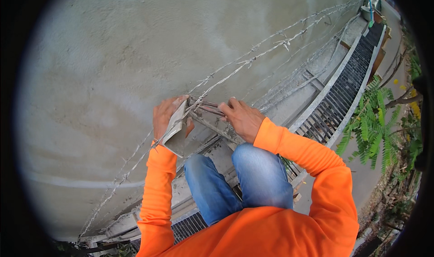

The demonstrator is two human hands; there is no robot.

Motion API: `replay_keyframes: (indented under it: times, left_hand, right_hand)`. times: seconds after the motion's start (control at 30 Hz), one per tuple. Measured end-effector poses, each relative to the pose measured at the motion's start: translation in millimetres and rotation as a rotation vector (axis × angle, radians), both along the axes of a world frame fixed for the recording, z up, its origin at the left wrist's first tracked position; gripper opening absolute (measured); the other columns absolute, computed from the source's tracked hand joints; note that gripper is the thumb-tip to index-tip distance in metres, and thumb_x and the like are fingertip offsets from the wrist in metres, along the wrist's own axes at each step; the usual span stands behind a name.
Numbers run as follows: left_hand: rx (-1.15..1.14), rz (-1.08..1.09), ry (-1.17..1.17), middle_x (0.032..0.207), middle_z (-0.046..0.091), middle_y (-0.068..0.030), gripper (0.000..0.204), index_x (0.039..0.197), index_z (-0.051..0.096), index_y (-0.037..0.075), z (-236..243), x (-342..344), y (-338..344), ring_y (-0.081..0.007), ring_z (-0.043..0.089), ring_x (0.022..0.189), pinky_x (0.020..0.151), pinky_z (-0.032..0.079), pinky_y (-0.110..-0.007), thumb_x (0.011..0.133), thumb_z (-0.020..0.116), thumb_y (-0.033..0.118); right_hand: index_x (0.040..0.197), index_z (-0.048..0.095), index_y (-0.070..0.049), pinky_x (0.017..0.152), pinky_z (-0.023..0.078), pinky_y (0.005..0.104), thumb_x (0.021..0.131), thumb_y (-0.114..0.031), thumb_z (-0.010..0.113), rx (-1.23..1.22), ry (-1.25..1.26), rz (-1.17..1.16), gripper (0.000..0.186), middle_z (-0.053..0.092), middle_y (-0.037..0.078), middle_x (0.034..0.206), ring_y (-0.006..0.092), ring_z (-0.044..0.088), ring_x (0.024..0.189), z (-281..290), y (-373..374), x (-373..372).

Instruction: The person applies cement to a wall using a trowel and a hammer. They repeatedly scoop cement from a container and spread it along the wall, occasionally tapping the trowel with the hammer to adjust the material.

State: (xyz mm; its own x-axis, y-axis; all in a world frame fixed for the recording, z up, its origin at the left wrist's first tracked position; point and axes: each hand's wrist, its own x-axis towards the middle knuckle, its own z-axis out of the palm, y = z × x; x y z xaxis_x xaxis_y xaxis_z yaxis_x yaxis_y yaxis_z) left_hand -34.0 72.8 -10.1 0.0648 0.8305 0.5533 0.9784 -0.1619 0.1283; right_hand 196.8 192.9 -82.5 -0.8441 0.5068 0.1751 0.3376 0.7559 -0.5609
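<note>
My left hand (163, 118) is closed round the upper end of a grey, angled metal post (175, 131), thumb on one side and fingers on the other. My right hand (244, 120) grips the thin reddish-brown handles of what look like pliers (210, 108). Their head meets the post's edge, where the strands of barbed wire (246, 63) come together; the jaws are too small to make out. Wire runs on past the post toward the lower left, close to my left wrist.
A rough grey plastered wall (113, 67) fills the left and top. My bent knees (260, 175) are below my hands. A narrow metal grating walkway (339, 99) curves up the right side, with green leafy branches (373, 126) beside it and a paved lane beyond.
</note>
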Motion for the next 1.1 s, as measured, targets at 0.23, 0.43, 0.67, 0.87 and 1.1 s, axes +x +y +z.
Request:
replay_keyframes:
  times: [0.23, 0.43, 0.67, 0.87, 1.1]
  left_hand:
    - [0.006, 0.002, -0.017, 0.118, 0.072, -0.0075, 0.066, 0.126, 0.070, 0.013, -1.7, 0.3, 0.8, -0.0273, 0.066, 0.105, 0.095, 0.044, -0.039, 0.061, 0.076, 0.004]
    - [-0.040, 0.008, 0.017, 0.119, 0.072, -0.0133, 0.063, 0.121, 0.069, 0.008, -1.3, -0.1, 1.4, -0.0347, 0.067, 0.107, 0.096, 0.049, -0.043, 0.059, 0.077, 0.006]
    - [-0.018, 0.073, 0.086, 0.115, 0.073, -0.0083, 0.066, 0.124, 0.070, 0.011, -2.3, 6.4, 3.3, -0.0275, 0.069, 0.103, 0.091, 0.046, -0.038, 0.058, 0.073, 0.003]
    - [0.025, 0.024, 0.098, 0.112, 0.071, -0.0144, 0.054, 0.114, 0.072, 0.007, -9.6, 2.5, 6.3, -0.0369, 0.066, 0.101, 0.091, 0.050, -0.043, 0.060, 0.075, 0.008]
    - [0.041, 0.002, 0.078, 0.112, 0.074, -0.0107, 0.065, 0.123, 0.069, 0.009, -5.9, 4.8, 5.3, -0.0308, 0.070, 0.103, 0.091, 0.051, -0.040, 0.058, 0.071, 0.004]
  right_hand:
    - [0.129, 0.048, -0.014, 0.083, 0.055, 0.0516, 0.104, -0.026, 0.054, 0.226, 0.124, -0.018, 0.028, 0.062, 0.019, 0.113, 0.0415, 0.065, 0.102, -10.1, -2.1, 0.9]
    - [0.121, 0.047, -0.006, 0.068, 0.057, 0.0468, 0.105, -0.026, 0.059, -0.170, 0.159, 0.111, 0.028, 0.067, 0.019, 0.095, 0.0381, 0.070, 0.083, -12.6, 20.6, -4.6]
    - [0.114, 0.048, -0.008, 0.041, 0.052, 0.0345, 0.096, -0.027, 0.074, -1.929, 0.197, 0.944, 0.037, 0.062, 0.010, 0.081, 0.0201, 0.064, 0.052, -49.7, 49.3, -23.7]
    - [0.115, 0.049, -0.002, 0.062, 0.057, 0.0431, 0.083, -0.022, 0.077, -0.564, 0.398, 0.357, 0.047, 0.061, 0.014, 0.081, 0.0250, 0.071, 0.073, -50.2, 40.2, -6.0]
    - [0.124, 0.051, -0.004, 0.068, 0.058, 0.0359, 0.109, -0.040, 0.053, -1.336, 0.105, 0.580, 0.038, 0.067, 0.010, 0.095, 0.0190, 0.071, 0.081, -48.0, 34.2, 3.3]
